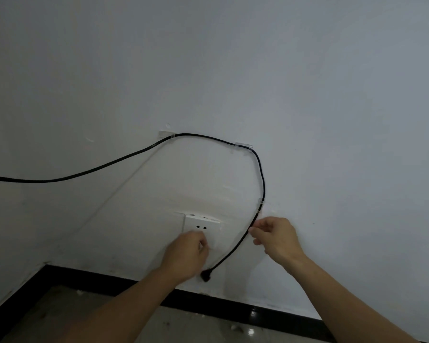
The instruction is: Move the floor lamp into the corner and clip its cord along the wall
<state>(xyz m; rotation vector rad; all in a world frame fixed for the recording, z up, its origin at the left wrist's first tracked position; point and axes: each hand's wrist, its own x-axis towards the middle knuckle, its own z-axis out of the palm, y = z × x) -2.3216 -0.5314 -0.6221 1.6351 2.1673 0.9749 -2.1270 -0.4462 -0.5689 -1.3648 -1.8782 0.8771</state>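
A black cord (89, 171) comes in from the left edge and arcs across the white wall. It passes through a clear clip (167, 134), a second clear clip (243, 146) and a third clip (260, 205), then hangs down to a black plug (205, 276). My right hand (274, 237) pinches the cord just below the third clip. In front of the white wall socket (201, 225) my left hand (186, 253) is curled, just above the plug; I cannot tell whether it holds anything. The lamp itself is out of view.
A black skirting board (233, 309) runs along the foot of the wall above a glossy tiled floor (196, 325). The room corner (45, 263) lies at the lower left. Small white scraps lie on the floor.
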